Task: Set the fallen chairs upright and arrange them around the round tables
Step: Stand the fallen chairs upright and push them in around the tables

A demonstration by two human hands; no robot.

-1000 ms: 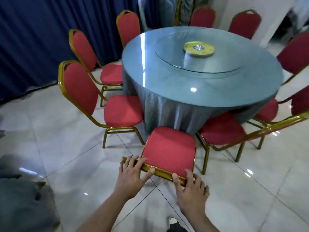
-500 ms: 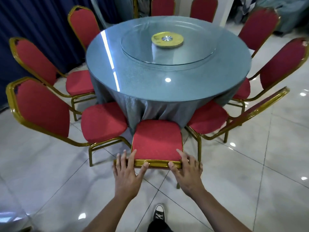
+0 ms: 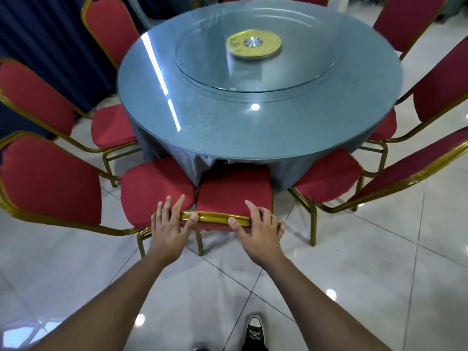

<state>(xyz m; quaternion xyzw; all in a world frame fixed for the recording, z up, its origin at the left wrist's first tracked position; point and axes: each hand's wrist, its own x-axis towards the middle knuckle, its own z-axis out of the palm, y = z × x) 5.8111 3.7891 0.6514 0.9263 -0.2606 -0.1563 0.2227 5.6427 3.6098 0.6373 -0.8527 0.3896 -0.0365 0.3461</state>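
Fingers (image 3: pixel 177 206) of both hands over chair back (image 3: pixel 215 217); seat under table (image 3: pixel 253 122).

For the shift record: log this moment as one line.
stage: tucking chair in | left hand: on gold top rail | right hand: on same rail | chair seat: at round table edge | neighbouring chairs: upright

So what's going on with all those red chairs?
A person is tucking a red chair in at the round table. Both hands are on the gold top rail of its backrest: the left hand and the right hand lie over it, fingers fairly straight and thumbs hooked under the rail. The seat's front edge sits under the grey tablecloth. Other red chairs stand upright around the table, and the one on the left sits right up against this one.
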